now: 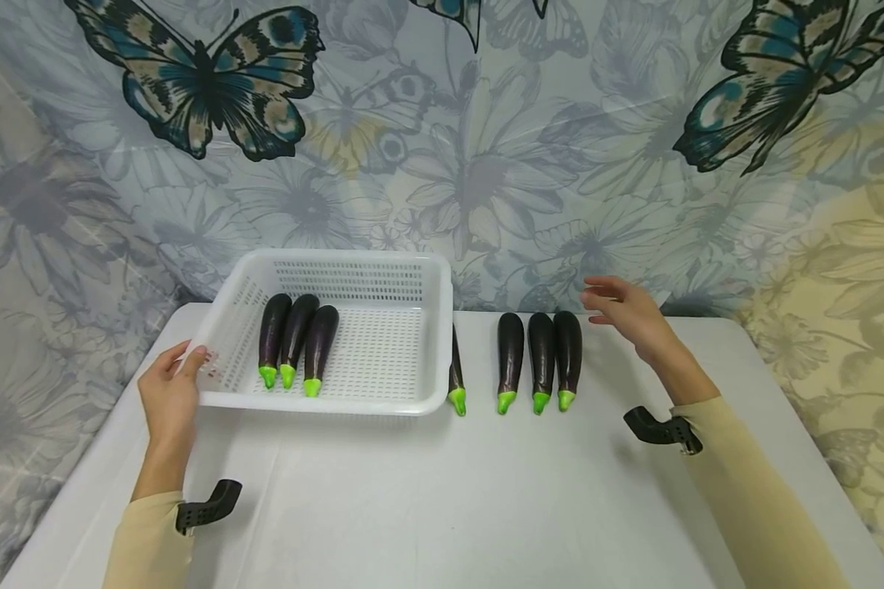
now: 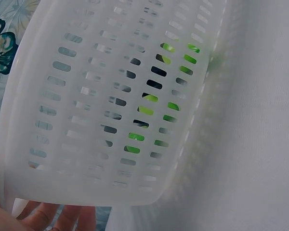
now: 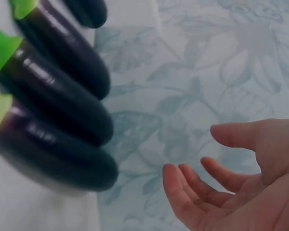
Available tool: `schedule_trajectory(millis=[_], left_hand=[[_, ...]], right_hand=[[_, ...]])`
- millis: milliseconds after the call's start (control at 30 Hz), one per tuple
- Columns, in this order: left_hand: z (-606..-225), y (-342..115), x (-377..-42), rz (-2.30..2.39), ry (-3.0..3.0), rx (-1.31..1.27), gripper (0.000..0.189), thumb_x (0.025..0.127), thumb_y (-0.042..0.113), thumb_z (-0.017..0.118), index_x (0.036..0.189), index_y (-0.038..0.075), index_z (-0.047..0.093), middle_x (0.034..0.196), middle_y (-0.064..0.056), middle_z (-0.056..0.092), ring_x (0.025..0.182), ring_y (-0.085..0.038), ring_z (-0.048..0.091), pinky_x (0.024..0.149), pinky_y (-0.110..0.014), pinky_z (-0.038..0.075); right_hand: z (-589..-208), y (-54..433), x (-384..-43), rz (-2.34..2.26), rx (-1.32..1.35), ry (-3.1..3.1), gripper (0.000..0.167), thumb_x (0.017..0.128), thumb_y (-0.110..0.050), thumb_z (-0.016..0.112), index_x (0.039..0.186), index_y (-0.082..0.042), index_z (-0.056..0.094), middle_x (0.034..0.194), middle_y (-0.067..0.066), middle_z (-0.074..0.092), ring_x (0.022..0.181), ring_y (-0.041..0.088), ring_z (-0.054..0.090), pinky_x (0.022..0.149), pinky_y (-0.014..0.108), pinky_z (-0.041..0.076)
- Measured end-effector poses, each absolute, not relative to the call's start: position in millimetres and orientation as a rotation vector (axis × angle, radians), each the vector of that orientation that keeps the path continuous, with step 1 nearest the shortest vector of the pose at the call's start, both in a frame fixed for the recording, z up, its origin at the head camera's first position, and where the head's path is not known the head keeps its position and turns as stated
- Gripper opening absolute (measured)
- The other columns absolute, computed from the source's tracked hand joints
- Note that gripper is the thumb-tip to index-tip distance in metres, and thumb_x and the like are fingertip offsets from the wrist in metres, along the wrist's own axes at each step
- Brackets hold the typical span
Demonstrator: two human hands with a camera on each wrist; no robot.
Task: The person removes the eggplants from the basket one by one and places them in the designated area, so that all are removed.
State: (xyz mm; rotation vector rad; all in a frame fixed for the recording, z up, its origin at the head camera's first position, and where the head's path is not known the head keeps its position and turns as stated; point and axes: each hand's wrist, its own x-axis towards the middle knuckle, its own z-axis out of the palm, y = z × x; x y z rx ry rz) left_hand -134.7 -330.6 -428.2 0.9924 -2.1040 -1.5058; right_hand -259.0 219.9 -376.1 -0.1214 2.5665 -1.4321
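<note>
A white perforated plastic basket (image 1: 383, 402) is at the left of the table, its left rim gripped by my left hand (image 1: 169, 397). Inside it, three dark purple eggplants with green caps (image 1: 296, 335) lie side by side near the left end. Green caps show through the slots of the basket wall (image 2: 96, 159) in the left wrist view. To the right, three more eggplants (image 1: 541, 352) lie on the table. Another eggplant (image 1: 457, 380) is partly hidden by the basket's right side. My right hand (image 1: 626, 315) hovers beside the rightmost eggplant, fingers loosely bent, holding nothing.
A white cloth covers the table (image 1: 442, 507). Behind it hangs a backdrop (image 1: 479, 180) printed with flowers and butterflies, close to the table's far edge. Black wrist mounts (image 1: 663, 429) stick out from both sleeves.
</note>
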Motion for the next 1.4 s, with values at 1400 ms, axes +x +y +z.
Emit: schedule_trajectory(millis=[1400], left_hand=[[-427, -329, -133, -1.494, -2.108, 0.961, 0.051, 0.099, 0.034, 0.058, 0.141, 0.006, 0.053, 0.095, 0.012, 0.056, 0.077, 0.002, 0.054, 0.061, -0.011, 0.045]], right_hand=[[-314, 131, -269, -1.498, -0.347, 2.504, 0.052, 0.101, -0.022, 0.056, 0.146, -0.002, 0.041, 0.139, 0.019, 0.048, 0.123, 0.034, 0.052, 0.096, 0.041, 0.049]])
